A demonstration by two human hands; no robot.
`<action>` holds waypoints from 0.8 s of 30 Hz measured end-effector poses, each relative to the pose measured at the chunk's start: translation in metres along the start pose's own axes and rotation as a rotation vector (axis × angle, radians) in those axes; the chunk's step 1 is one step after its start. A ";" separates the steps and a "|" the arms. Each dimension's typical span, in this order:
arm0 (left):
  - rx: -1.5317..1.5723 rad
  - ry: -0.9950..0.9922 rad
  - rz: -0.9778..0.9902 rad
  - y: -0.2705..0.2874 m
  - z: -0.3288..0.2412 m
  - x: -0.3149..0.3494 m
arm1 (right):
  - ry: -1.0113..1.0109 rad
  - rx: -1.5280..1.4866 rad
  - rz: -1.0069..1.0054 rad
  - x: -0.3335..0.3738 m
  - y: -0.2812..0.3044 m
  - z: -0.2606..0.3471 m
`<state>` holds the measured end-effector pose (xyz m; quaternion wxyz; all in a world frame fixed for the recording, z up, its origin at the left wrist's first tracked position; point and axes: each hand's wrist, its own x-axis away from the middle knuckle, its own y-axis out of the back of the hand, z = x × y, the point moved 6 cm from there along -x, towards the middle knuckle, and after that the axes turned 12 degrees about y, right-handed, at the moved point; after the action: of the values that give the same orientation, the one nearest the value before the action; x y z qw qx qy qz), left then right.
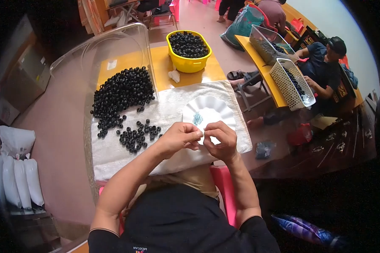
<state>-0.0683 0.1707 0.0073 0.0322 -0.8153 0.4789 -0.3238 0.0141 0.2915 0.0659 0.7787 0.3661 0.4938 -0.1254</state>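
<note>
My left hand (182,138) and my right hand (221,140) meet fingertip to fingertip over the near edge of a white plate (218,105) with a scalloped rim. Both hands are closed in a pinch, and whatever they hold is too small to make out. A small cluster of thin bluish pieces (197,118) lies in the plate, just beyond my fingers. Left of my left hand, a loose group of small round black parts with holes (135,137) rests on the white cloth (173,96). A larger heap of the same black parts (124,88) sits farther left.
A clear plastic bin (150,55) lies around the heap. Behind the cloth stands a yellow tub (189,64) full of black parts, beside a crumpled white tissue (174,76). At the right, a co-worker (325,67) sits by a white perforated basket (289,90). White sacks (23,177) stand at left.
</note>
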 end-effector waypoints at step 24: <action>-0.315 -0.156 -0.260 0.070 0.025 0.088 | 0.024 0.141 0.664 0.004 -0.095 0.022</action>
<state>-0.0785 0.0556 0.0055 -0.1005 -0.8877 0.4107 -0.1822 -0.0217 0.2101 0.0254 0.7439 0.5614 0.3468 0.1056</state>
